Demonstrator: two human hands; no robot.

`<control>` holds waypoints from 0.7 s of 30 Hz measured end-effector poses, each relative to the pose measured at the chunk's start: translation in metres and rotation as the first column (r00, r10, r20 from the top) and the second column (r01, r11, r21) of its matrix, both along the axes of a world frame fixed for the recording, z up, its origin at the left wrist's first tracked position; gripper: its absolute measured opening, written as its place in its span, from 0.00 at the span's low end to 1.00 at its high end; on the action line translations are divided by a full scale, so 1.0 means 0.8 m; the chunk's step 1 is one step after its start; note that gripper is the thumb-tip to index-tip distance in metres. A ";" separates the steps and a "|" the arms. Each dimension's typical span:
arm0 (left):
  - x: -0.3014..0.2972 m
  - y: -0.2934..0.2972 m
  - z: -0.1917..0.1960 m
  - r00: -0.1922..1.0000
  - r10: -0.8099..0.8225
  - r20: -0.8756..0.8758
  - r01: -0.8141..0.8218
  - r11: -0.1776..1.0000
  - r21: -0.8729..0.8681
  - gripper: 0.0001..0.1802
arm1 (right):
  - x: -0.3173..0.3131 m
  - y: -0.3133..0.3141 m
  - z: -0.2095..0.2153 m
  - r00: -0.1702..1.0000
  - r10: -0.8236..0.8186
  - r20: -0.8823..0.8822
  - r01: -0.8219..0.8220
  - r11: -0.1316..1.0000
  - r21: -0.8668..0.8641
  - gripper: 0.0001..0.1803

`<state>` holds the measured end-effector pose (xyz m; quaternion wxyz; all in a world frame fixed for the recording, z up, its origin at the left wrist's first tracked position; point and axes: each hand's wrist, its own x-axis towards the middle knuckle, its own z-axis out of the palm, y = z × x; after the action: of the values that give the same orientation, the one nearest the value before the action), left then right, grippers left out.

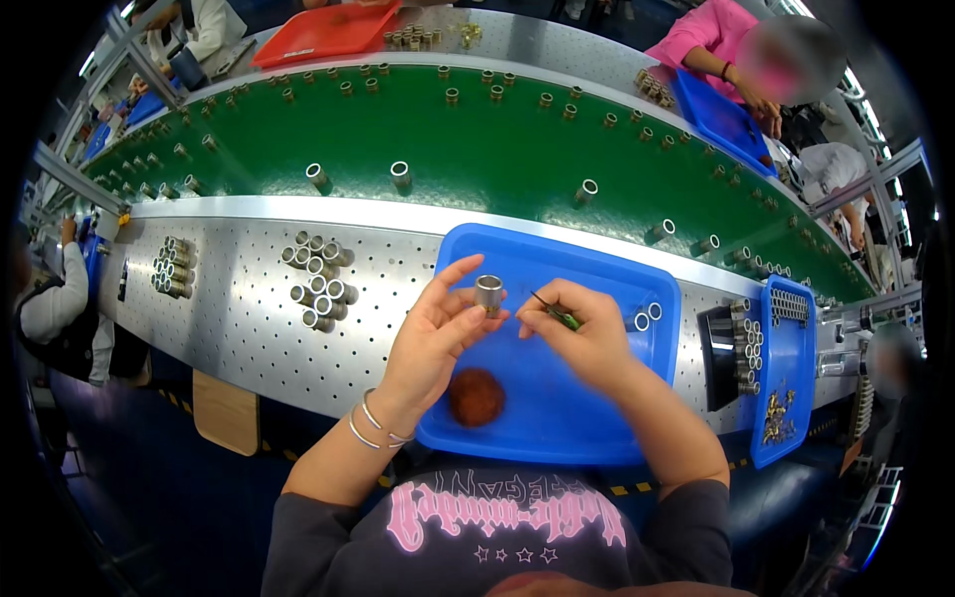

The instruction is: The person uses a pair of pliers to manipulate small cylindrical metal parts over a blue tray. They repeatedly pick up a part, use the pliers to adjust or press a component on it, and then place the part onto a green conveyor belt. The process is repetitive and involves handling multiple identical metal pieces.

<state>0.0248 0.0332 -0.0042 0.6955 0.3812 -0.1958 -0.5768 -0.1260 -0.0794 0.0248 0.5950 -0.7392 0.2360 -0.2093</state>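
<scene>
Above the blue tray (pixel 557 438), my left hand (pixel 430 336) grips a short silver metal sleeve (pixel 488 295) between thumb and fingers, its round open end facing up. Other fingers of that hand stretch upward. My right hand (pixel 587 330) pinches a thin, dark pointed tool (pixel 563 316) with a greenish part, perhaps tweezers; its tip points toward the sleeve, a little apart from it. Inside the tray lies a round, reddish-brown fuzzy lump (pixel 476 397), below my left hand. Two more metal sleeves (pixel 642 321) rest at the tray's right side.
Groups of metal sleeves (pixel 316 283) stand on the perforated metal table (pixel 239 328) to the left. Beyond runs a green conveyor belt (pixel 477 149) carrying spaced sleeves. A second blue tray (pixel 761 438) with small brass-coloured parts sits at right. Co-workers sit across, including a pink sleeve (pixel 696 45).
</scene>
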 end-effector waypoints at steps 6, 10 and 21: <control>-0.010 0.003 0.004 0.865 -0.023 0.502 0.057 0.997 -0.052 0.32 | 0.011 -0.020 0.014 0.984 0.051 -0.170 -0.087 0.974 -0.210 0.15; -0.008 0.006 -0.001 0.883 -0.068 0.464 0.105 0.993 -0.055 0.32 | 0.008 -0.027 0.011 0.972 0.088 -0.220 -0.131 0.973 -0.189 0.11; -0.005 0.005 -0.011 0.994 -0.051 -0.097 0.059 0.995 0.084 0.26 | 0.002 -0.012 0.024 0.999 0.012 -0.030 -0.022 0.932 -0.362 0.04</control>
<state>0.0207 0.0374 -0.0134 0.6706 0.3776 -0.1477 -0.6212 -0.1244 -0.0893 0.0442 0.4470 -0.8411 0.1951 -0.2339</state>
